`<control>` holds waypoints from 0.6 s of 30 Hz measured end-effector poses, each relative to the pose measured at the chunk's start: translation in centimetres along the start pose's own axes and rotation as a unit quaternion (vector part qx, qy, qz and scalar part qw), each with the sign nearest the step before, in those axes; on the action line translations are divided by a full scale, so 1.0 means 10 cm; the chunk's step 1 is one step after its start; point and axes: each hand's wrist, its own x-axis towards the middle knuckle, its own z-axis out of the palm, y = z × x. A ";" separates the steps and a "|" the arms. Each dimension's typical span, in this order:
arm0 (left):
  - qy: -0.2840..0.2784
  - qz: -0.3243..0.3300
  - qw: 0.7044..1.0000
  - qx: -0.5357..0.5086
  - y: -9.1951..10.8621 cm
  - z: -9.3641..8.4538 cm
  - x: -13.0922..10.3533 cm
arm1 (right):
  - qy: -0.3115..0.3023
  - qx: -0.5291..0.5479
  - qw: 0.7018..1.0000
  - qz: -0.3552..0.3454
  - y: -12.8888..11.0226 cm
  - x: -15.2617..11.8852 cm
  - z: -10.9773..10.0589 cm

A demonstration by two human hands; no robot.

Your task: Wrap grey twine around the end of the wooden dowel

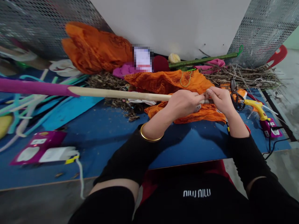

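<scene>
A long pale wooden stick (121,94) runs across the view from the left, its left part covered in purple cloth (35,87). My left hand (183,102) is wrapped round it near the right end. Grey wire-like turns (206,101) show on the stick just past my left fingers. Close beside, my right hand (220,100) pinches at the stick's tip; what lies between its fingers is small, brownish and cannot be made out. Orange patterned cloth (163,81) lies bunched beneath and behind both hands.
The blue table (130,146) carries dry twigs (252,76), a yellow glue gun (255,107) with cables at right, a green stick (203,60), and turquoise strips (53,99) at left. A purple power strip (40,146) lies front left. A white panel (173,25) stands behind.
</scene>
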 end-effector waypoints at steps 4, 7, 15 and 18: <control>0.022 -0.047 0.997 -0.055 -0.04 -0.05 -0.02 | 0.073 0.208 0.971 0.089 0.03 0.04 -0.04; 0.050 -0.062 0.986 -0.144 -0.09 -0.09 -0.04 | 0.113 0.277 0.940 0.161 0.12 0.07 -0.04; 0.151 -0.114 0.903 -0.386 -0.18 -0.22 -0.05 | 0.084 -0.010 0.985 0.151 0.23 0.02 0.31; 0.182 -0.141 0.890 -0.393 -0.24 -0.25 -0.04 | 0.013 -0.198 0.976 0.090 0.12 -0.07 0.44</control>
